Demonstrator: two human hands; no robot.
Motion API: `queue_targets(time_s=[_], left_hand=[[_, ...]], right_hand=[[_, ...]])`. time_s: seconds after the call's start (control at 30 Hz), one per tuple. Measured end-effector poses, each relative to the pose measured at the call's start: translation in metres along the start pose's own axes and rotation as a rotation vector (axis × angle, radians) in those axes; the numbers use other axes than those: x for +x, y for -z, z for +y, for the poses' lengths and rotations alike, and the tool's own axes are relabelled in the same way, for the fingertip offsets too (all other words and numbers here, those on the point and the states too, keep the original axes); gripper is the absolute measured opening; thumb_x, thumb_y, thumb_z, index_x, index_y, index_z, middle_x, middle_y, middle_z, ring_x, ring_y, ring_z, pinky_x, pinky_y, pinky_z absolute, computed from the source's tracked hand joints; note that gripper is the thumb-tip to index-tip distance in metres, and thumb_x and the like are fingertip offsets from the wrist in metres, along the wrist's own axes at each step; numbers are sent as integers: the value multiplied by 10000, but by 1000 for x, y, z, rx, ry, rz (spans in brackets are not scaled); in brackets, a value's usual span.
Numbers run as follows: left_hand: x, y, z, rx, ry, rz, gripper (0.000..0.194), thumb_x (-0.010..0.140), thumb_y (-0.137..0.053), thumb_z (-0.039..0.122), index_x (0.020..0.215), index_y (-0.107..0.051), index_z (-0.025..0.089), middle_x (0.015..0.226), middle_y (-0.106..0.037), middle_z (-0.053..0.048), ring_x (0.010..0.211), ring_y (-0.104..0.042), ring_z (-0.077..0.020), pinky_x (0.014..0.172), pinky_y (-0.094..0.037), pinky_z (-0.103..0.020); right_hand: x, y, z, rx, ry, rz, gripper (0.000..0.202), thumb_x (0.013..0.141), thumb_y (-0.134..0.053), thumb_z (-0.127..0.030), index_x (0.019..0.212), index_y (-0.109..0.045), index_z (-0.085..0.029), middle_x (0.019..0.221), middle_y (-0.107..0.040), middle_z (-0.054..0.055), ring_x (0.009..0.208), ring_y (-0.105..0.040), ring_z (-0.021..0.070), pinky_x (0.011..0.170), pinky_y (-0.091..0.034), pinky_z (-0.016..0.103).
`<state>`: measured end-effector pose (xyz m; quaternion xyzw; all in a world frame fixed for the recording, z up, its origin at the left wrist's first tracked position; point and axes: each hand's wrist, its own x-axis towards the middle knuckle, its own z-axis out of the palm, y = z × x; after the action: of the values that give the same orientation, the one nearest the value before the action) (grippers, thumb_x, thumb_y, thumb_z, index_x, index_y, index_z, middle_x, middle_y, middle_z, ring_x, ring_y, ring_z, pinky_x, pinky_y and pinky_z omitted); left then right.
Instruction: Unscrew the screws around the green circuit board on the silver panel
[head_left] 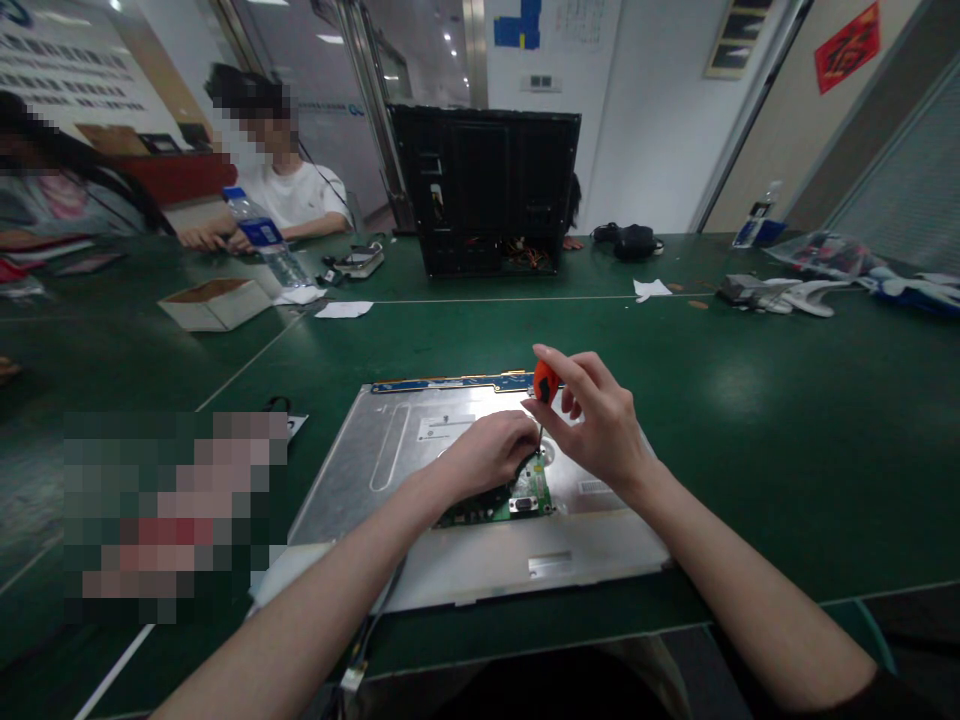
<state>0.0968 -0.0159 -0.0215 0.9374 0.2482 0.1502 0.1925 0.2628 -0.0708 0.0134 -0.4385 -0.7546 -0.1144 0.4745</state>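
A silver metal panel [480,570] lies flat on the green table, with a blue circuit strip [450,382] along its far edge. On the panel sits a green circuit board [534,485] with a connector at its near side. My right hand [592,415] grips an orange and black screwdriver [545,383], its shaft pointing down at the board's far right corner. Beside the shaft, my left hand [491,450] rests over the board with curled fingers; what they pinch, if anything, is hidden. Cables [375,620] hang over the near edge.
Beyond the panel stands a black monitor back [487,180]. At the far left are an open box [217,303], a water bottle [266,235] and two seated people. White gloves [795,295], a plastic bag [825,255] and another bottle [757,215] lie or stand at the right.
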Motion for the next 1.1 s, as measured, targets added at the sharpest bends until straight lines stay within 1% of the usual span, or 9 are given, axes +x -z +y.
queue_targets(time_s=[0.17,0.3,0.37,0.47,0.63,0.83,0.97,1.1], left_hand=[[0,0,-2,-21,10,-13,150,835,-494,98,826,-638,140,854,-675,-74,740,-599,-182,670,-439,-267],[0,2,-1,-51,11,-7,170,826,-488,89,863,-646,142,896,-680,-77,784,-612,-189,710,-443,-280],[-1,3,0,-56,11,-3,174,819,-482,89,860,-643,141,888,-679,-76,767,-608,-184,702,-440,-281],[-1,3,2,-57,11,-2,165,818,-478,93,834,-636,138,852,-673,-74,738,-600,-177,684,-437,-275],[-1,2,1,-26,9,-9,158,847,-477,118,844,-634,136,873,-669,-84,748,-599,-182,669,-440,-268],[0,0,-2,-12,9,-27,145,841,-492,98,843,-633,134,873,-664,-80,758,-596,-186,683,-447,-273],[0,1,-1,-10,19,-10,140,838,-496,101,824,-631,137,863,-662,-79,742,-587,-184,663,-444,-270],[0,2,0,-20,32,-3,133,821,-506,95,794,-628,140,831,-660,-73,721,-584,-179,648,-435,-263]], right_hand=[[0,-1,-1,-9,7,1,470,913,-551,-243,1352,-383,-258,948,-563,13,603,-530,90,491,-477,235],[-1,-1,-2,23,-6,12,503,859,-551,-168,1323,-364,-220,889,-591,-3,579,-537,90,488,-475,230],[-2,-2,-1,44,-17,5,498,840,-542,-156,1302,-365,-216,882,-591,-3,588,-548,93,494,-481,229],[-1,-1,-2,49,-24,-5,478,837,-539,-166,1279,-365,-217,878,-584,-1,593,-549,97,493,-479,229],[0,-1,-1,40,-18,1,400,881,-569,-267,1227,-369,-240,921,-544,-3,578,-519,74,457,-443,208],[0,-1,0,38,-33,12,370,886,-579,-252,1208,-397,-241,1006,-491,28,610,-506,74,456,-444,208],[0,-1,-1,30,-27,2,372,899,-566,-263,1240,-420,-246,988,-488,25,620,-513,82,467,-460,219],[0,-1,-1,12,-6,-26,411,918,-531,-253,1308,-400,-263,943,-527,9,608,-523,85,481,-471,227]])
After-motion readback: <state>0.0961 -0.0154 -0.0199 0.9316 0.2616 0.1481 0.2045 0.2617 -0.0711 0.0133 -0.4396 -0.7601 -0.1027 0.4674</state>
